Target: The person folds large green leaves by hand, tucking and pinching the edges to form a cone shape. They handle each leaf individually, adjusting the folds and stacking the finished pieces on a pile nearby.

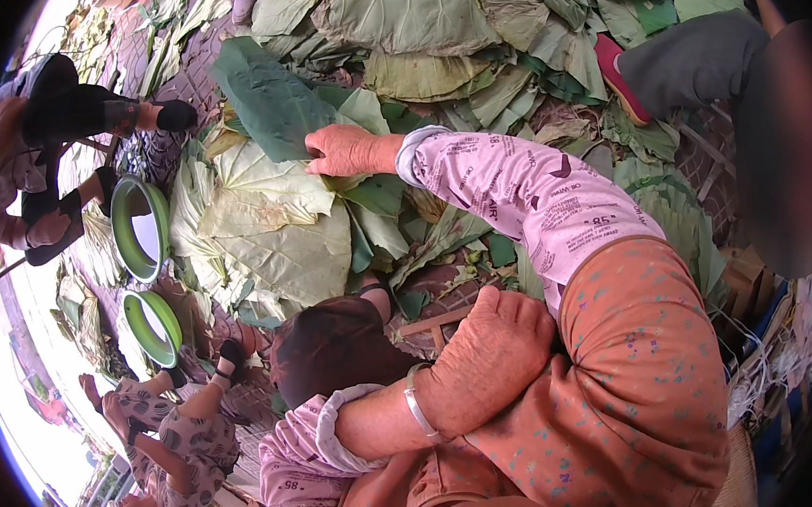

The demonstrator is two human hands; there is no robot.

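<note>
My right hand (347, 150) reaches out over a pile of large leaves, its thumb and fingers closed on the edge of a dark green lotus leaf (271, 103). Under it lie pale, dried lotus leaves (280, 235), spread flat and overlapping. My left hand (488, 358), with a silver bangle (419, 405) at the wrist, is curled into a fist close to my body, beside the orange sleeve of my right arm. Its fingertips are turned under, so anything inside them is hidden.
More big dried leaves (409, 13) heap up at the far side. Two green basins (135, 230) stand at left. People sit along the left, and a person's grey trouser leg (687, 66) with a red shoe (620, 80) comes in at upper right. Brick paving (188, 78) shows between leaves.
</note>
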